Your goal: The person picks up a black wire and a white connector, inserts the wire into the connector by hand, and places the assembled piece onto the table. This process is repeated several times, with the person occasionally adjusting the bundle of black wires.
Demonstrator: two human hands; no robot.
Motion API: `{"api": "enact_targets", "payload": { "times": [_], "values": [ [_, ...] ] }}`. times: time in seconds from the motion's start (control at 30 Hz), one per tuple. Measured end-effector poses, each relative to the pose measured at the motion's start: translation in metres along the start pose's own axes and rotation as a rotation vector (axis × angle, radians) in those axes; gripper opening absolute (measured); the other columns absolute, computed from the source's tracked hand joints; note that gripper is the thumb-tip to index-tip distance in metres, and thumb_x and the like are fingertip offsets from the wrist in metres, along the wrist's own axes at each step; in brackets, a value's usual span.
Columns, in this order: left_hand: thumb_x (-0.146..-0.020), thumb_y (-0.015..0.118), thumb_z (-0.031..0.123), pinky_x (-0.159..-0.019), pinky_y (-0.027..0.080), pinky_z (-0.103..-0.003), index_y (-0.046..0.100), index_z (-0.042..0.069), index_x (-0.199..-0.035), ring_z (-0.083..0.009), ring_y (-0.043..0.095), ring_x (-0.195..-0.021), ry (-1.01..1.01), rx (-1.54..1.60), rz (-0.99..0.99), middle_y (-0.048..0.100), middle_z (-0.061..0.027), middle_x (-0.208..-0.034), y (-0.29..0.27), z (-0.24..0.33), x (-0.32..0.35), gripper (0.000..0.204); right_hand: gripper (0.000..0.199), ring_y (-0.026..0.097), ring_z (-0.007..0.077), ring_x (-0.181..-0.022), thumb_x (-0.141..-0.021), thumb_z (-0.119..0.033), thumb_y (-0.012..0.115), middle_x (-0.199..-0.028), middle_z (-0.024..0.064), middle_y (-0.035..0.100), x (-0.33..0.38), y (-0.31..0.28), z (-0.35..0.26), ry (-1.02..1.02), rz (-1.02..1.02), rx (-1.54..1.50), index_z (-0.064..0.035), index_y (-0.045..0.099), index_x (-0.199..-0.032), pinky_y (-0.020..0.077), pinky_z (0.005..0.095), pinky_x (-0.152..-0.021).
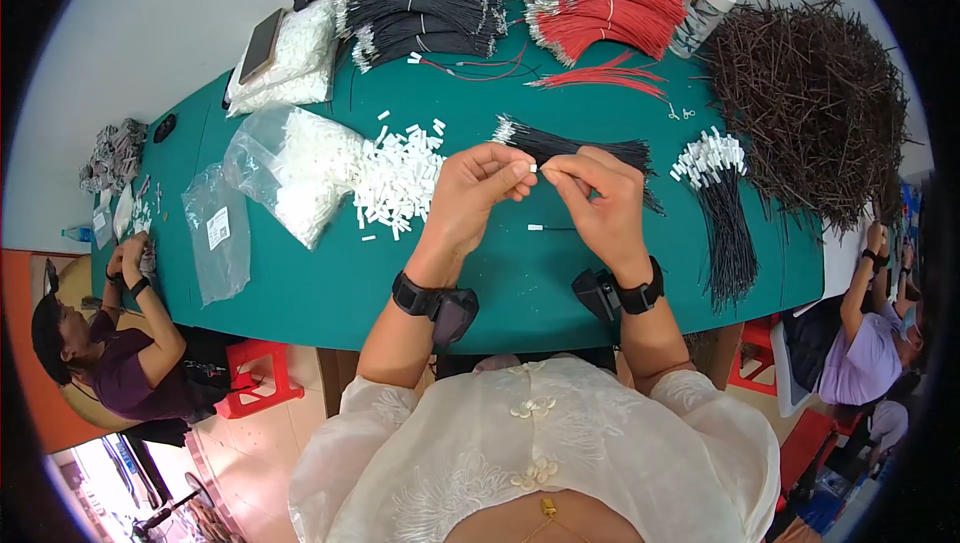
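Hands meet over the green table (330,283): my left hand (475,188) pinches a small white connector (532,170) against the fingertips of my right hand (600,198), closed on it too, just near of a black wire bundle (580,150). Loose white connectors (395,178) lie to the left.

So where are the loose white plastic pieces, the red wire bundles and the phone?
white plastic pieces (398,175), head view, middle of the loose pile.
red wire bundles (607,3), head view, mid-length of the bundles.
phone (261,45), head view, centre of its back.
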State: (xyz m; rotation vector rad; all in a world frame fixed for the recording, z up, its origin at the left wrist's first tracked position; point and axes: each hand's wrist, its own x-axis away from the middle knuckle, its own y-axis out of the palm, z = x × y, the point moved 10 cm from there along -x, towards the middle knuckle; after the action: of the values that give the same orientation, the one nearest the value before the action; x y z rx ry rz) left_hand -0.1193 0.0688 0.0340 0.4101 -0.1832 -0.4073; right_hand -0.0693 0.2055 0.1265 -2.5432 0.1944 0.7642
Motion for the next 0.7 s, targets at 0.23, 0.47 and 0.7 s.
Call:
{"api": "enact_targets", "payload": {
  "times": [0.23,0.47,0.7],
  "values": [
    [-0.094,0.068,0.010,-0.070,0.053,-0.024,0.069,-0.002,-0.103,-0.0118,0.066,-0.076,0.001,0.054,0.011,0.072,-0.0087,-0.087,0.001,-0.004,-0.001,0.015,0.008,0.045,0.0104,-0.053,-0.082,0.002,0.073,-0.065,0.0045,0.056,0.004,0.003,0.002,0.021,0.063,0.003,0.0008,0.072,-0.090,0.0348,0.0267,-0.049],
    [-0.092,0.069,0.009,-0.068,0.053,-0.027,0.070,-0.002,-0.099,-0.0116,0.066,-0.076,0.080,-0.154,-0.017,0.072,-0.0078,-0.086,-0.005,0.003,-0.010,0.013,0.010,0.056,0.0154,-0.055,-0.082,-0.001,0.073,-0.069,0.0082,0.063,-0.002,0.001,0.014,0.014,-0.150,0.127,-0.0003,0.073,-0.091,0.0420,0.0289,-0.051],
    [-0.087,0.075,0.012,-0.073,0.053,-0.028,0.073,0.001,-0.093,-0.0147,0.068,-0.082,0.033,-0.858,-0.033,0.071,-0.0087,-0.088,0.008,-0.024,0.014,0.012,0.010,0.063,0.0271,-0.067,-0.078,-0.005,0.074,-0.078,0.0121,0.066,0.017,-0.002,0.044,0.084,-0.424,0.328,-0.0005,0.072,-0.087,0.0494,0.0378,-0.061]
  ]
}}
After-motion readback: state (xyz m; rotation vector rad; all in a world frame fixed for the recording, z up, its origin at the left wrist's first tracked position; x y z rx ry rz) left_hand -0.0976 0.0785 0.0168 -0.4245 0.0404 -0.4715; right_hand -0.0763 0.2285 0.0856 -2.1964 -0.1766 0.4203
